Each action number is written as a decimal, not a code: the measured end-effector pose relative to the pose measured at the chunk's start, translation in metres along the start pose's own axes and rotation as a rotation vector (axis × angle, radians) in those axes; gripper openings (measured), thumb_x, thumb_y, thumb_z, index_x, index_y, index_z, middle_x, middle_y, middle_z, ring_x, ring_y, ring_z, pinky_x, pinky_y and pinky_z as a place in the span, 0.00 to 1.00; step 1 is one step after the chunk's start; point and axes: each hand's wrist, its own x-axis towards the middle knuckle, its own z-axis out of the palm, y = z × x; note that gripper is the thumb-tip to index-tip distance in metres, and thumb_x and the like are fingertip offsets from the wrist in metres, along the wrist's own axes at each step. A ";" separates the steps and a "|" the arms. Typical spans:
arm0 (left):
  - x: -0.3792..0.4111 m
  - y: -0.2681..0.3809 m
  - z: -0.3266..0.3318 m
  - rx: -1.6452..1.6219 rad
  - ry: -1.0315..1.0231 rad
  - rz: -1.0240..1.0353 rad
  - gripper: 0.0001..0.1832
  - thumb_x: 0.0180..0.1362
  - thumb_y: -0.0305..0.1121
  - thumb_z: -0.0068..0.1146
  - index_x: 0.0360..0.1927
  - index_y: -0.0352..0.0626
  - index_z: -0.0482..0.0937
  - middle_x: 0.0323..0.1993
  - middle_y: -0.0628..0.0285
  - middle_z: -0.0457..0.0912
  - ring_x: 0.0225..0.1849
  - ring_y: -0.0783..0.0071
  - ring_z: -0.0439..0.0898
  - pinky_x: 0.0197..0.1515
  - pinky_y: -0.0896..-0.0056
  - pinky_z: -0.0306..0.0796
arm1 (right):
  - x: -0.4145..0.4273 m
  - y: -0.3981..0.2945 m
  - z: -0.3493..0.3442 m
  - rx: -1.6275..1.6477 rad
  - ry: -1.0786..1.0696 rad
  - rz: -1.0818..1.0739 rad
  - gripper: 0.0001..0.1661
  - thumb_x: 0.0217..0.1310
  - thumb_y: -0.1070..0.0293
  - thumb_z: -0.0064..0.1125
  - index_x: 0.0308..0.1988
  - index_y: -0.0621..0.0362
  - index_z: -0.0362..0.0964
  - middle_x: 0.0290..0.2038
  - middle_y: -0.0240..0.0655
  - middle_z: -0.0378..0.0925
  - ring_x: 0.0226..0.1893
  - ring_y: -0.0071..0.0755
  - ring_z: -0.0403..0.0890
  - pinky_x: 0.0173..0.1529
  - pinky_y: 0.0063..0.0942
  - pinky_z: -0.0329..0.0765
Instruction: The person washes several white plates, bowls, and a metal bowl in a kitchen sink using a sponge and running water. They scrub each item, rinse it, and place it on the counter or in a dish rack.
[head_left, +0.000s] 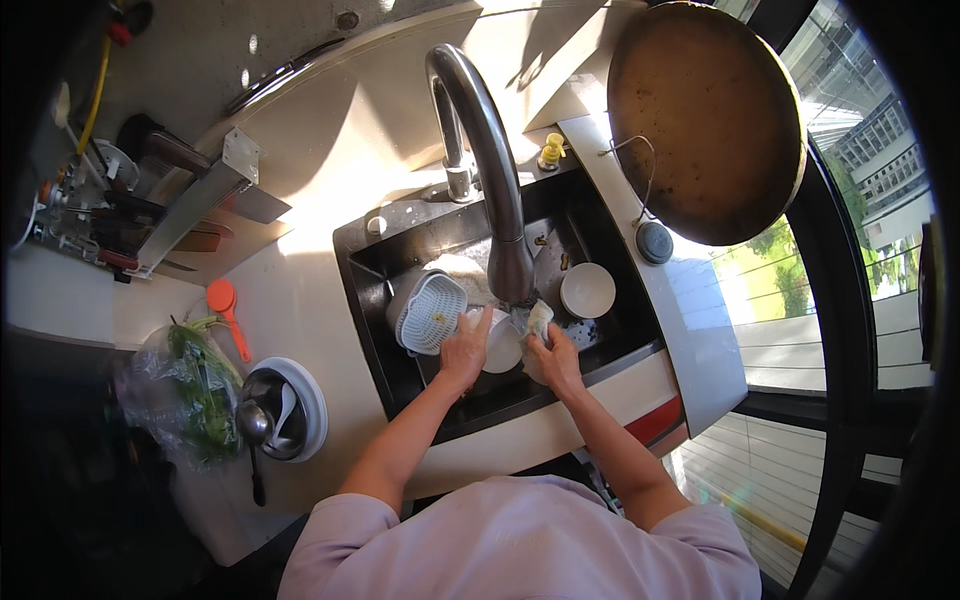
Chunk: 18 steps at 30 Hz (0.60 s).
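Note:
Over the dark sink (615, 217), my left hand (463, 351) grips the rim of a white bowl (502, 346), its thumb and index finger at the edge. To the right of that bowl, my right hand (556, 361) holds a wet, pale dishcloth (539, 321). The curved metal faucet (504, 187) reaches down just above both hands, and what looks like water falls beneath its spout. A white draining basket (433, 313) lies tilted left of my left hand, with food bits in it. Another white bowl (589, 291) rests on the right side of the sink.
Left on the counter are an orange measuring scoop (223, 297), bagged green vegetables (199, 397) and stacked bowls (319, 409) with a metal ladle (255, 424). A knife rack (191, 206) stands behind. A yellow-topped soap pump (552, 152) and large round brown board (705, 124) are at right.

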 end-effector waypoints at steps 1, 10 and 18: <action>-0.001 -0.001 -0.002 -0.090 0.054 -0.077 0.28 0.54 0.28 0.41 0.61 0.53 0.59 0.42 0.43 0.70 0.29 0.45 0.77 0.29 0.49 0.71 | 0.001 0.010 0.015 -0.023 0.013 -0.047 0.15 0.54 0.66 0.55 0.41 0.63 0.69 0.31 0.35 0.76 0.30 0.25 0.74 0.38 0.26 0.72; 0.002 0.021 -0.010 -0.439 0.035 -0.390 0.24 0.61 0.49 0.38 0.57 0.50 0.64 0.45 0.41 0.73 0.45 0.39 0.71 0.48 0.51 0.65 | 0.051 0.031 0.116 1.298 -0.022 0.535 0.13 0.55 0.75 0.50 0.43 0.64 0.64 0.33 0.40 0.75 0.32 0.36 0.78 0.41 0.32 0.77; 0.016 0.005 -0.045 -0.536 -0.099 -0.353 0.26 0.62 0.49 0.35 0.55 0.39 0.66 0.49 0.42 0.72 0.50 0.44 0.70 0.52 0.54 0.63 | 0.055 0.005 0.062 -0.650 -0.467 -0.804 0.13 0.45 0.73 0.52 0.36 0.62 0.71 0.31 0.43 0.73 0.35 0.49 0.76 0.40 0.39 0.74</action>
